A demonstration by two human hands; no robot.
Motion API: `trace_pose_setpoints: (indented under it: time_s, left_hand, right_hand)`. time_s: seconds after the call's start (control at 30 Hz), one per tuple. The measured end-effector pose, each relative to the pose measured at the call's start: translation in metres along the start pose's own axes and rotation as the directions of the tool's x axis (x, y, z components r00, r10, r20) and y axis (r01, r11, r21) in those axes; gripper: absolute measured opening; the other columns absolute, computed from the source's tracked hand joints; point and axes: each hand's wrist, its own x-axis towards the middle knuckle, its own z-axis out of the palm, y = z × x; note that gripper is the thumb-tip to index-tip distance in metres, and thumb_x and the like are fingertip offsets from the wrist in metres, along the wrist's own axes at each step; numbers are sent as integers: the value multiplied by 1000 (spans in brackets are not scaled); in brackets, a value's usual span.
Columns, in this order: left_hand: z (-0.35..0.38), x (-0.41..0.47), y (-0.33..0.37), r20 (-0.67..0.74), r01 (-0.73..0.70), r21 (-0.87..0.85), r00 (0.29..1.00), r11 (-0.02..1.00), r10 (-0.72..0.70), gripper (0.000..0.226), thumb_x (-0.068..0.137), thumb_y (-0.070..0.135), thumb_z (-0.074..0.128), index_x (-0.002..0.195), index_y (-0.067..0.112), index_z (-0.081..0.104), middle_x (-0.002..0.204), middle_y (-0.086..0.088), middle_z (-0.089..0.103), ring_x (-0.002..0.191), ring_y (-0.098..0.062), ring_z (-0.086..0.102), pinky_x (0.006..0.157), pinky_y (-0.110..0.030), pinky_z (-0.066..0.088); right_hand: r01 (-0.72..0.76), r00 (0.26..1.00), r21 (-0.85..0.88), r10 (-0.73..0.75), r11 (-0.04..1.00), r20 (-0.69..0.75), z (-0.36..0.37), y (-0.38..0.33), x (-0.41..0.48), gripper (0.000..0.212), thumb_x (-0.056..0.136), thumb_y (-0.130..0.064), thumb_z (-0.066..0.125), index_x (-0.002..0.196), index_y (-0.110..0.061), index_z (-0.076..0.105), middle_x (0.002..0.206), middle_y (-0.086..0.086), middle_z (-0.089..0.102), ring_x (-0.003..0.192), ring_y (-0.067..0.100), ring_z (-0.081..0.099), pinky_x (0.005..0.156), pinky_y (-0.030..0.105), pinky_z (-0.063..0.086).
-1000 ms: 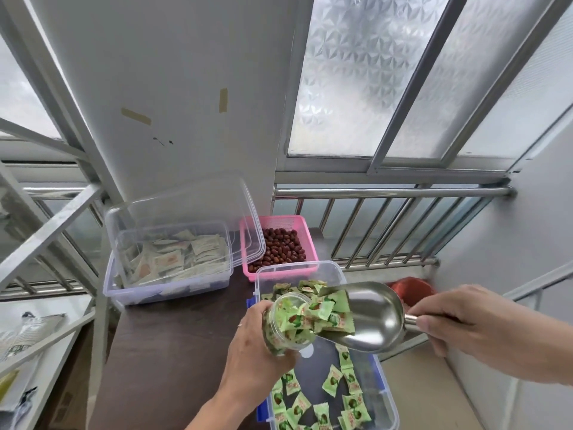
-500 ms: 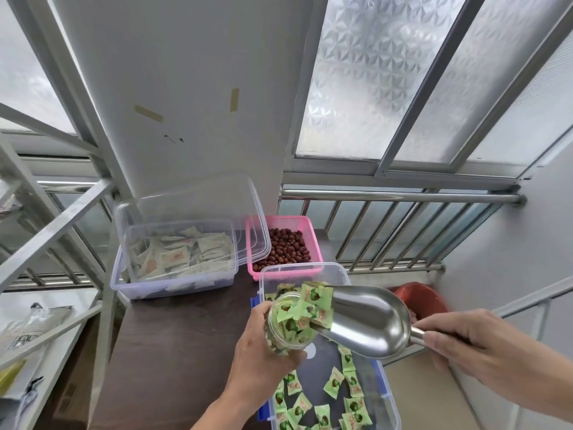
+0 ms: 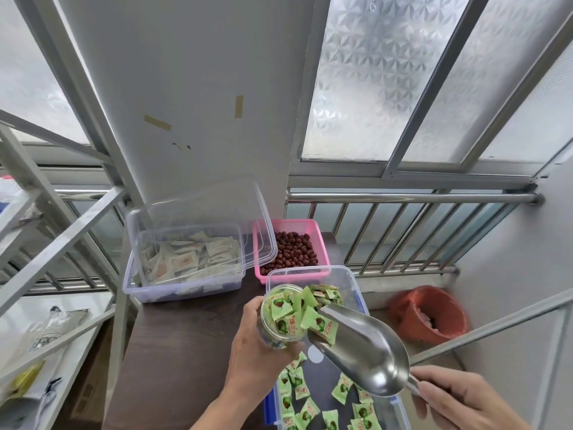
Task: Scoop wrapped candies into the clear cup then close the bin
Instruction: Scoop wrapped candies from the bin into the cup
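Steel scoop [image 3: 362, 352] tilted, lip at clear cup [image 3: 283, 318] mouth, green wrapped candies [image 3: 293, 316] heaped to rim. Left hand [image 3: 257, 355] fingers wrapped round cup, over open bin [image 3: 356, 293] on desk [image 3: 173, 352]. Right hand [image 3: 455, 398] fingers clenched on scoop handle, near right. Pink basket [image 3: 319, 243] beyond.

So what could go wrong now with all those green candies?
The clear cup looks heaped to its brim, so candies sliding off the metal scoop might spill past the rim. Most would likely drop into the open bin below, but some could land on the dark table. The left hand holds the cup tilted, which may let some tumble out.
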Motion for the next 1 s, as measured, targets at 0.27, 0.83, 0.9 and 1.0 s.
trace_pose_setpoints:
  time_s: [0.27,0.83,0.9,1.0]
  left_hand:
    - [-3,3,-5,-26,52,-105,998,993,-55,88,44,23,97,115,47,50,110,14,69,103,-4,66,83,-30,58]
    - [-41,-10,-45,-292,208,-90,929,974,-225,89,53,6,98,122,31,48,104,10,65,95,-16,61,77,-24,42]
    - [-43,-13,-61,-312,266,-93,907,959,-282,88,51,5,98,120,31,49,100,7,66,96,-21,61,82,-30,42]
    - [-43,-17,-85,-321,327,-81,886,941,-336,90,48,8,100,118,34,49,99,5,67,98,-25,63,85,-34,43]
  right_hand:
    - [-158,978,39,162,987,-135,14,28,-7,37,65,-59,81,94,-36,81,67,1,76,62,5,64,57,8,43]
    - [-446,862,-132,385,885,-329,67,84,64,34,93,-20,61,61,-18,70,57,0,70,53,5,60,60,27,46]
    - [-419,870,34,412,907,-273,86,97,81,41,95,-12,58,56,-9,67,43,1,61,36,6,49,48,24,40]
    - [-414,840,234,468,880,-275,114,110,110,36,100,-11,51,67,-6,65,44,-2,58,36,12,45,38,22,37]
